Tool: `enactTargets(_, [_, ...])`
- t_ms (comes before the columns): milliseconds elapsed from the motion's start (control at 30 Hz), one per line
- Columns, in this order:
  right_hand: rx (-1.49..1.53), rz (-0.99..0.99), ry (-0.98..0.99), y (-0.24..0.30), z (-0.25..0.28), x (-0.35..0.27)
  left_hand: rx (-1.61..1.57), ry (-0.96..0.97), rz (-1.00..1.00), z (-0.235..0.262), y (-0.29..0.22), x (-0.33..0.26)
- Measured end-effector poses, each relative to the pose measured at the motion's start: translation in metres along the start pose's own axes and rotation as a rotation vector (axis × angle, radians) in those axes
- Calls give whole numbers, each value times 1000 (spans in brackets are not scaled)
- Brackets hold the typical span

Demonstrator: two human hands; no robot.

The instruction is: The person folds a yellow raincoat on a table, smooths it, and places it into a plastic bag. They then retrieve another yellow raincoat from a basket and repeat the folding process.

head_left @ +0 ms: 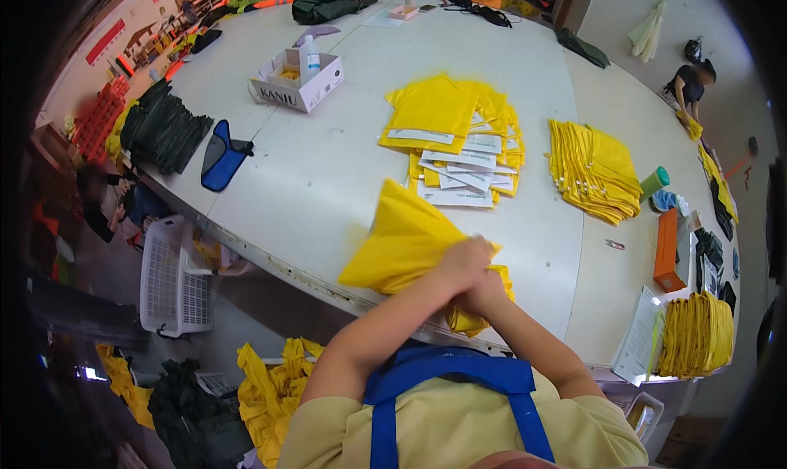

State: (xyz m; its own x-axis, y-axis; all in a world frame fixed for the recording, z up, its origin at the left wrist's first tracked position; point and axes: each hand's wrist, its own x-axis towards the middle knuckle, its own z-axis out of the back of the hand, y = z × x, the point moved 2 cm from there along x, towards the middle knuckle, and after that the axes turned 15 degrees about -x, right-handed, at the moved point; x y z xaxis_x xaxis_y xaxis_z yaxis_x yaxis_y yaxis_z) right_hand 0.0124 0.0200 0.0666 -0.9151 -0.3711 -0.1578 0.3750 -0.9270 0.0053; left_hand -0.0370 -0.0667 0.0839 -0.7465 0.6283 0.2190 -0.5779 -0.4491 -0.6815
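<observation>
White and broad, the table [328, 166] is lit evenly, and its near edge is met by the person's blue apron [451, 366]. Just over that edge the yellow cloth [402, 243] is held — bright, soft and matte, its wide flap raised to a corner at the upper left and blurred along the left side. Below the hands it is bunched into small, crumpled folds. Its top is gripped by the left hand [467, 264], whose fingers are curled down on it. The right hand [485, 293] is pressed close against the left; its fingers are hidden, so whether they are closed cannot be told.

To the right, a thick yellow stack [697, 335] is set by the table's edge, beside a sheet [638, 338]. Farther on, red snips [615, 244] are laid bare on the surface. Beyond the cloth, yellow packs [459, 141] with white labels are heaped unevenly — a leaning yellow pile [592, 170] is placed to their right. Farther off, a white box [299, 84] is seen, with a bottle [310, 57] in it.
</observation>
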Motion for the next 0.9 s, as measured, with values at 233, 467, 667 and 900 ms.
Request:
enactTargets(233, [766, -460, -129, -61, -36, 1, -152, -459, -229, 20, 14, -72])
enactTargets(467, [1807, -484, -121, -55, -17, 6, -563, -466, 140, -49, 63, -110])
enactTargets(667, [1828, -412, -150, -53, -16, 8, -728, -611, 267, -44, 60, -90])
enactTargets(900, [1650, -474, -310, -64, -34, 21, -590, -333, 436, -57, 51, -94])
